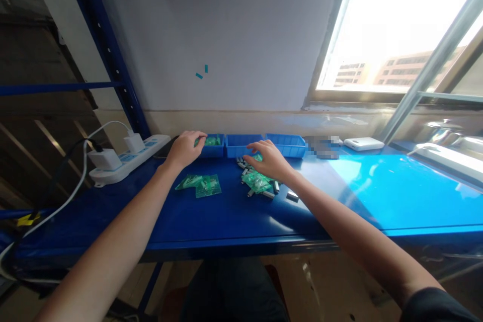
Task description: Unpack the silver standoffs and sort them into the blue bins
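Observation:
My left hand (pixel 184 148) reaches to the left blue bin (pixel 218 152), with its fingers curled together at the bin's left side. Green packets (pixel 213 140) lie in that bin, close to the fingertips; whether the fingers hold one is hidden. Above a loose pile hangs my right hand (pixel 267 159), thumb and forefinger apart, with nothing visible between them. The pile has green plastic bags (pixel 256 181) and several small metal-looking pieces (pixel 268 194). Left of it, two green bags with pale pieces inside (pixel 208 186) lie flat on the blue table (pixel 226 219).
A middle blue bin (pixel 237 151) and a right blue bin (pixel 289 147) stand along the wall. At the left is a white power strip (pixel 130 161) with plugs and cables. A white box-shaped device (pixel 364 144) lies at the right, near a slanted metal post (pixel 422 73).

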`<state>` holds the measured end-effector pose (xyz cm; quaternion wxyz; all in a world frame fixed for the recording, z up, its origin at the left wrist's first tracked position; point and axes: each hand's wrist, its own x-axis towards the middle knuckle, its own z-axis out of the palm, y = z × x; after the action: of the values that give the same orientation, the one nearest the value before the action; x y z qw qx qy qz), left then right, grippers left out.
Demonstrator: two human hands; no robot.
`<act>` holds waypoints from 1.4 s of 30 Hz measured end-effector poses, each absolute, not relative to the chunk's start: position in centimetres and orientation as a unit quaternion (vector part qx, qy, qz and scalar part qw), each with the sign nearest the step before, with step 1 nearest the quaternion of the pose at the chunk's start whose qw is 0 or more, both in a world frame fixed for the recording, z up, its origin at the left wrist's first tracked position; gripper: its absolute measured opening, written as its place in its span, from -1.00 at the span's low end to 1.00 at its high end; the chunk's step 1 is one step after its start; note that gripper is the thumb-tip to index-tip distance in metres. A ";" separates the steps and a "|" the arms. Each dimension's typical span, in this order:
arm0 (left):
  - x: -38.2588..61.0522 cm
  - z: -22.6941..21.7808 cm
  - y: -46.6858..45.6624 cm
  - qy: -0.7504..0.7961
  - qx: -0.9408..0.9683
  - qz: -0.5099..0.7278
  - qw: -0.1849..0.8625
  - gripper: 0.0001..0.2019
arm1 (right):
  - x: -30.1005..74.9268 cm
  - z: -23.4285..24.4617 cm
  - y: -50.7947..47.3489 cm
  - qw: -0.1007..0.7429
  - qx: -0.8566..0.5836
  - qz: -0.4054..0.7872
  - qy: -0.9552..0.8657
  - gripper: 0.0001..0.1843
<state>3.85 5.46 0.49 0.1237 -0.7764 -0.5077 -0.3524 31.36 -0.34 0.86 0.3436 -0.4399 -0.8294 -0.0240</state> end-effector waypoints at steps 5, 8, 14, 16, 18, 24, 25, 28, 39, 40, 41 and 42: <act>4.2 0.7 4.7 -0.530 -0.751 -0.392 0.042 -0.64 | 27.8 0.1 -3.9 0.273 -0.305 0.002 -0.912 -0.46; 5.0 0.2 4.6 -0.516 -0.757 -0.401 0.017 -0.65 | 26.0 -0.2 -5.5 0.195 -0.243 0.007 -0.950 -0.45; 7.2 -0.9 4.3 -0.490 -0.798 -0.349 -0.017 -0.65 | 26.8 0.4 -5.9 0.160 -0.227 0.111 -0.954 -0.67; 7.8 -1.2 4.2 -0.484 -0.804 -0.344 -0.027 -0.65 | 27.2 0.2 -5.8 0.164 -0.224 0.111 -0.954 -0.67; 8.1 -1.5 4.1 -0.478 -0.808 -0.343 -0.039 -0.66 | 27.2 0.0 -5.8 0.154 -0.225 0.120 -0.955 -0.67; 8.5 -1.5 3.8 -0.466 -0.812 -0.344 -0.067 -0.69 | 27.0 0.1 -5.4 0.235 -0.258 0.113 -0.930 -0.44; 8.6 -1.2 3.7 -0.465 -0.809 -0.351 -0.078 -0.69 | 27.2 0.1 -5.1 0.282 -0.265 0.093 -0.918 -0.42; 9.3 -0.2 2.7 -0.464 -0.785 -0.365 -0.187 -0.60 | 28.0 0.1 -3.6 0.401 -0.301 0.024 -0.865 -0.54; 11.9 0.6 0.9 -0.405 -0.697 -0.488 -0.335 -0.57 | 28.3 -0.6 -2.2 0.496 -0.378 -0.022 -0.782 -0.73; 11.7 0.7 1.0 -0.417 -0.709 -0.510 -0.252 -0.61 | 28.1 -0.5 -2.3 0.509 -0.404 0.024 -0.759 -0.75; 11.5 0.8 1.0 -0.420 -0.729 -0.515 -0.166 -0.66 | 28.0 -0.3 -2.3 0.521 -0.425 0.093 -0.734 -0.74; 11.4 0.9 0.9 -0.412 -0.754 -0.505 -0.086 -0.72 | 27.9 0.0 -2.3 0.531 -0.435 0.181 -0.705 -0.67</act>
<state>11.36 0.90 0.86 -0.0857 -0.7536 -0.4123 -0.5047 27.92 -2.31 -0.03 0.5308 -0.4347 -0.7046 0.1814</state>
